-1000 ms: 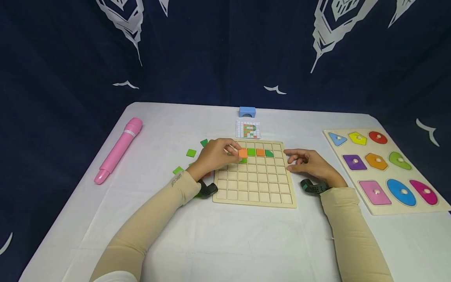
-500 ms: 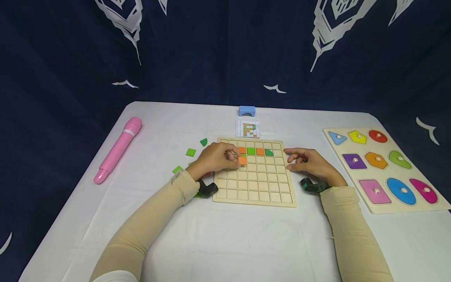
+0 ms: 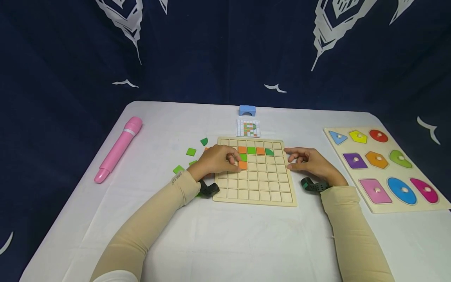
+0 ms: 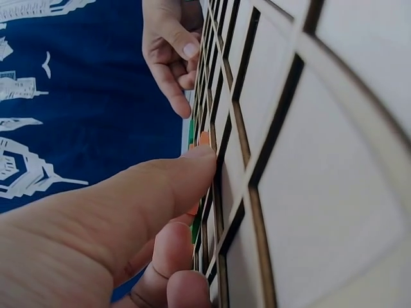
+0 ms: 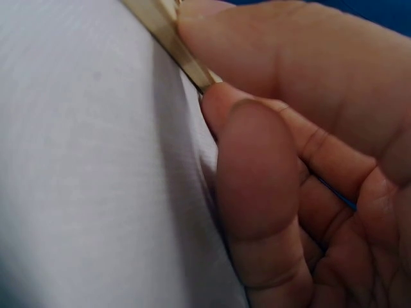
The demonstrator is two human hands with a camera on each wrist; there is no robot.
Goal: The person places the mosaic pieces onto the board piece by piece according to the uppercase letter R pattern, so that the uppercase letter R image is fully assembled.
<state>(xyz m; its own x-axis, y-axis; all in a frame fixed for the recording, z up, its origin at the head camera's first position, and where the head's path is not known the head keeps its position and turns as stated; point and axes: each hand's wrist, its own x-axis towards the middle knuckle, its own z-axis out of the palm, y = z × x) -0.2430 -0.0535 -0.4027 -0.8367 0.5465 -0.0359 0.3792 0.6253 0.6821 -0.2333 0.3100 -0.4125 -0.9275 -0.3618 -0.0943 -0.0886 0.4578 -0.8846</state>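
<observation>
In the head view the left hand [image 3: 219, 158] is over the left part of the wooden grid board [image 3: 258, 199], its thumb and fingers at an orange square [image 3: 243, 165] in the third row. The left wrist view has the left thumb [image 4: 160, 186] over the tiles, partly hiding them. Above that square are a green square [image 3: 243, 157] and a top line of orange, green, orange and a rounded dark green piece [image 3: 269, 152]. Relaxed, the right hand [image 3: 311, 162] touches the board's right edge with thumb and index fingertips; the right wrist view shows fingers [image 5: 257, 173] at that edge.
Loose green tiles [image 3: 191, 152] lie left of the board. Behind it are a pattern card [image 3: 248, 128] and a blue block [image 3: 247, 110]. A pink microphone-shaped object [image 3: 121, 145] lies far left, a shape puzzle [image 3: 377, 170] far right.
The left hand has moved a little towards the near side from the top row of tiles. An orange square now lies below the green one; the right hand has stayed still.
</observation>
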